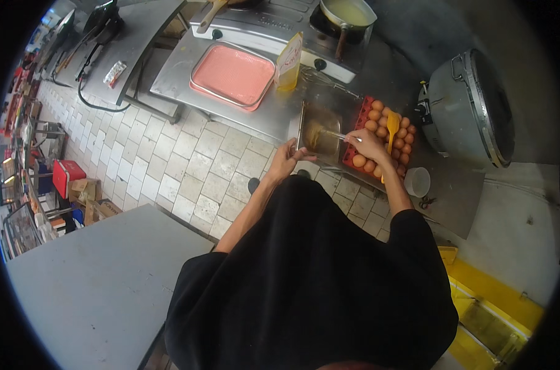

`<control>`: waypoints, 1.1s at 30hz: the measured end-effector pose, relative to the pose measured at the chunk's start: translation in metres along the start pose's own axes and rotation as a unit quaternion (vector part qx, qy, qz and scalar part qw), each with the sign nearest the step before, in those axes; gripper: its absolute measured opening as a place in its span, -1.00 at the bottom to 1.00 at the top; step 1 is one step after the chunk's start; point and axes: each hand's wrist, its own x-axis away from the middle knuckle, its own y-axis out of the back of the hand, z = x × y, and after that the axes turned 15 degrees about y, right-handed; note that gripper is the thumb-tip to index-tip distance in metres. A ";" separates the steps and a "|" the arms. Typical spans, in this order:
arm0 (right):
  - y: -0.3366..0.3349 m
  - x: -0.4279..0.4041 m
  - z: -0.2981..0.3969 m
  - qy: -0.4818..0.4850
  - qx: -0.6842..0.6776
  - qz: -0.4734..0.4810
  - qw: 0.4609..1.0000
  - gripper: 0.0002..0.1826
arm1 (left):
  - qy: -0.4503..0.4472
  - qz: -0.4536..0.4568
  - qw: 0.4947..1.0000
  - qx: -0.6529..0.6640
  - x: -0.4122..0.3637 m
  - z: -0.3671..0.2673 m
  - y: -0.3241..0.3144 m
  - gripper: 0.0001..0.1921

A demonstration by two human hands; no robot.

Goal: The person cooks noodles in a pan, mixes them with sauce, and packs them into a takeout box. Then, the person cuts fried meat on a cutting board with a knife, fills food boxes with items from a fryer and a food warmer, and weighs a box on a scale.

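Note:
My right hand (367,144) grips the handle of a metal utensil (339,135), whose far end reaches into a rectangular metal container (301,121) with a little yellowish-brown matter at its bottom. What kind of head the utensil has is unclear. At the container's near left edge rests my left hand (287,159), fingers spread along the rim. Right of the container lies a red egg tray (362,111) filled with brown eggs (371,125). A yellow spatula (393,127) lies across the eggs, partly behind my right forearm. Above the container is a wire whisk (324,78).
A pink-lined metal tray (233,74) and a pouch of yellow oil (289,64) stand left on the steel counter. Behind is a stove (270,23) with a saucepan (349,13). A large lidded pot (460,106), a plastic cup (417,181) and scissors (426,202) are at right.

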 end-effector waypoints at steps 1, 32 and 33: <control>-0.008 0.001 0.000 -0.002 0.001 0.000 1.000 -0.72 | 0.002 0.000 1.000 0.014 -0.003 0.001 -0.002 -0.85; 0.008 -0.012 0.015 -0.037 0.043 0.088 0.994 -0.76 | 0.006 -0.019 1.000 -0.007 -0.006 0.001 0.006 -0.71; 0.019 -0.011 0.015 -0.016 -0.018 0.098 0.995 -0.75 | -0.006 -0.020 1.000 0.019 -0.003 -0.003 0.004 -0.72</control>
